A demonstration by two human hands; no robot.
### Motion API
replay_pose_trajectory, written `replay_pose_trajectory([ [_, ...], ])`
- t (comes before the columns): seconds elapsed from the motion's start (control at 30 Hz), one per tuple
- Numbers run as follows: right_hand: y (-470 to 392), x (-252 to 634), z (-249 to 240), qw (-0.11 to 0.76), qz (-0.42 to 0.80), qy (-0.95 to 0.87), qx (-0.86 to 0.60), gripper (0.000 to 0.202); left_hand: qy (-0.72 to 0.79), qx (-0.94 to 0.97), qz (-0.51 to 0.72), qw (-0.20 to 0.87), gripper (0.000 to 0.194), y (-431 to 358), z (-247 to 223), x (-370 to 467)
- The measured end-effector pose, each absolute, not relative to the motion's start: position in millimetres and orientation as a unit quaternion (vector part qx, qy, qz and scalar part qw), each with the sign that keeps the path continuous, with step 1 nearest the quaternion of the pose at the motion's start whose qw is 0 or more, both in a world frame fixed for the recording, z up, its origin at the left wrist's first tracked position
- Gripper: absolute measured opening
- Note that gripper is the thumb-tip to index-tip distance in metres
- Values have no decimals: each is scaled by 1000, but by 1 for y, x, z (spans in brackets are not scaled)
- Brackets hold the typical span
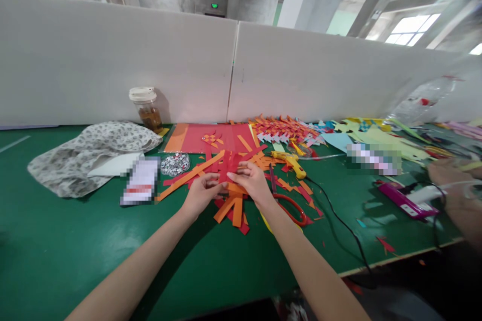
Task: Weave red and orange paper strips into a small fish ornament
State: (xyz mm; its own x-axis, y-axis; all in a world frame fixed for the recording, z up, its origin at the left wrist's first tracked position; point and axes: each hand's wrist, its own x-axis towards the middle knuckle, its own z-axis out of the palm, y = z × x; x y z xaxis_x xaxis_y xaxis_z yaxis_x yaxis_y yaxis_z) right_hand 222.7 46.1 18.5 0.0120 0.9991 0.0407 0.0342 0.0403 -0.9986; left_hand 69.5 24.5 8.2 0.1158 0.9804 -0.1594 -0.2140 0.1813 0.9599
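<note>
My left hand (pixel 203 191) pinches the left side of a bundle of red paper strips (pixel 228 166) and orange paper strips (pixel 236 210) that cross one another. From the right, my right hand (pixel 253 180) grips the same strips between thumb and fingers. Loose orange and red strips lie beneath and around both hands. Scissors with orange-red handles (pixel 301 218) rest by my right wrist, partly hidden. A small woven paper fish (pixel 211 139) lies on red paper sheets (pixel 188 136) just beyond my hands.
A yellow glue gun (pixel 291 161) trails a black cord. Woven fish (pixel 289 128) are heaped behind. Round eye pieces (pixel 175 164), a lidded cup (pixel 148 113), a patterned cloth (pixel 98 155) and a purple device (pixel 408 200) stand around. Another person's arm (pixel 457 195) reaches in at right.
</note>
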Motion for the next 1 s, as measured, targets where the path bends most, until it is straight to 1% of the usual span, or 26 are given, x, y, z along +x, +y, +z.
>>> replay_pose_trajectory([
  [0.2,42,225,18,447,344,-661,-494,21,449,387,521,614,43,29,4,66],
  [0.3,40,225,22,436,319,-681,-495,17,454,369,515,626,42,30,5,66],
  [0.37,39,225,24,424,321,-689,-493,15,463,369,516,620,38,30,5,66],
  [0.47,38,224,25,403,330,-696,-495,13,461,385,524,604,31,29,6,65],
  [0.63,39,224,25,399,332,-693,-501,12,471,385,534,588,34,28,9,63],
  [0.8,39,224,25,398,317,-701,-500,13,476,390,503,607,37,28,11,64],
  [0.87,39,225,24,403,309,-699,-502,14,473,396,500,607,39,29,10,64],
  [1.0,41,225,21,435,310,-693,-485,23,467,397,509,604,36,30,7,63],
])
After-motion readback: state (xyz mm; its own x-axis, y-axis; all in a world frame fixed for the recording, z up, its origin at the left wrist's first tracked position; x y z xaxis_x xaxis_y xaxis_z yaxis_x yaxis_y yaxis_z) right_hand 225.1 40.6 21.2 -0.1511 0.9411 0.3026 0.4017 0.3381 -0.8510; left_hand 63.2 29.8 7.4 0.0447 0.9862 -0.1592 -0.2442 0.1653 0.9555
